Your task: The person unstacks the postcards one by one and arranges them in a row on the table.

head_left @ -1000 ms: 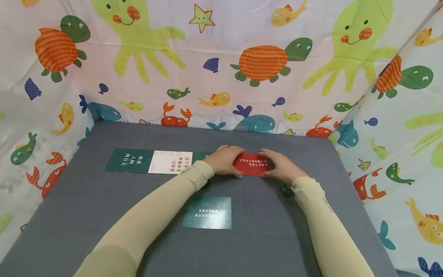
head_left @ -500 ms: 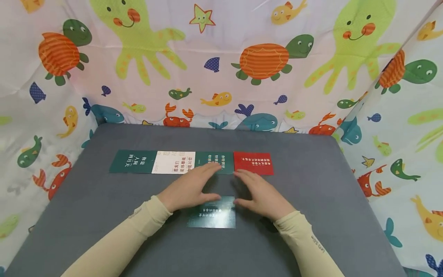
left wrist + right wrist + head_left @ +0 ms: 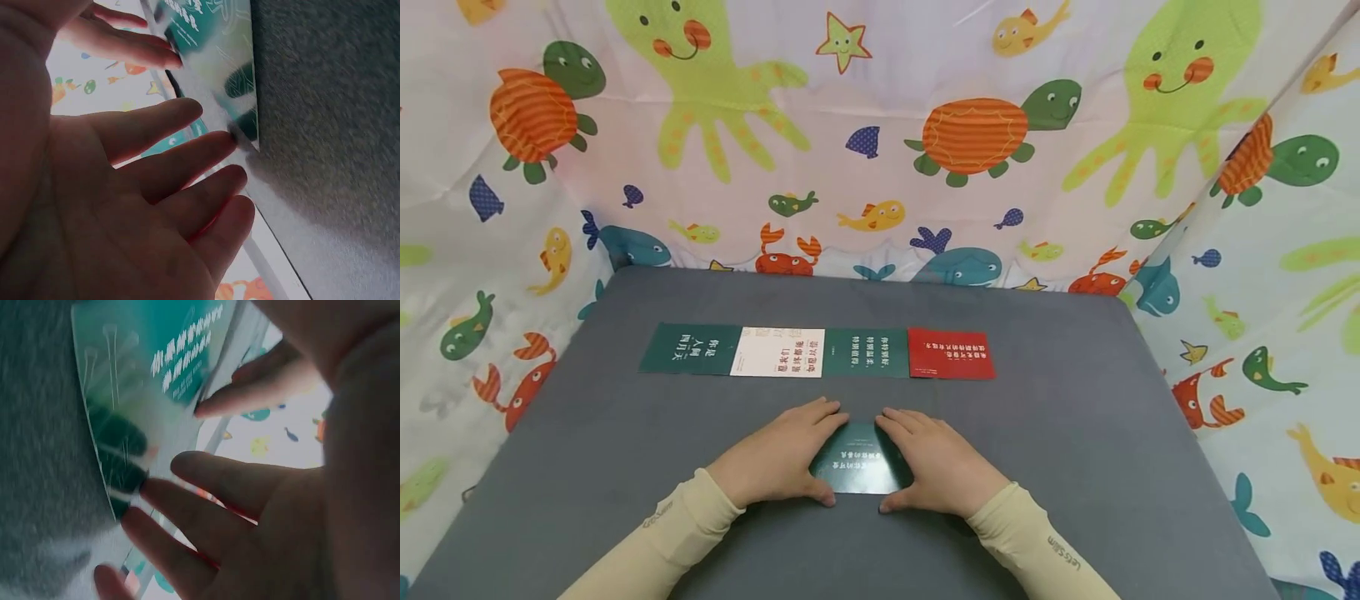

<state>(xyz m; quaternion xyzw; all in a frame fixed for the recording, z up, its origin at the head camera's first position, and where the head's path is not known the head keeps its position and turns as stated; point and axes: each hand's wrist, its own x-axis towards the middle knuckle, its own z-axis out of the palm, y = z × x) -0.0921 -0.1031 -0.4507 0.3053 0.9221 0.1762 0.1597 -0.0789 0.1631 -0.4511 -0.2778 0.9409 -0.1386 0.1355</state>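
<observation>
A glossy teal card (image 3: 859, 468) with white lettering lies flat on the grey table, between the two hands. At its left edge is my left hand (image 3: 778, 454), fingers extended and thumb apart near the front corner. My right hand (image 3: 943, 465) lies along the opposite edge in much the same way. In the left wrist view the fingertips (image 3: 224, 142) reach the card's border without curling round it. The right wrist view has the fingers (image 3: 187, 503) close to the card's far corner, also fairly straight. Parts of both side edges are hidden under the hands.
Behind the hands, a row of cards runs edge to edge: dark green (image 3: 688, 350), cream (image 3: 777, 352), green (image 3: 865, 353) and red (image 3: 952, 353). A curtain (image 3: 880, 179) printed with sea animals stands along the back and sides of the grey table (image 3: 1075, 433).
Both hands have left the red card at the row's right end and come back toward the front. They are now at either side of the teal card.
</observation>
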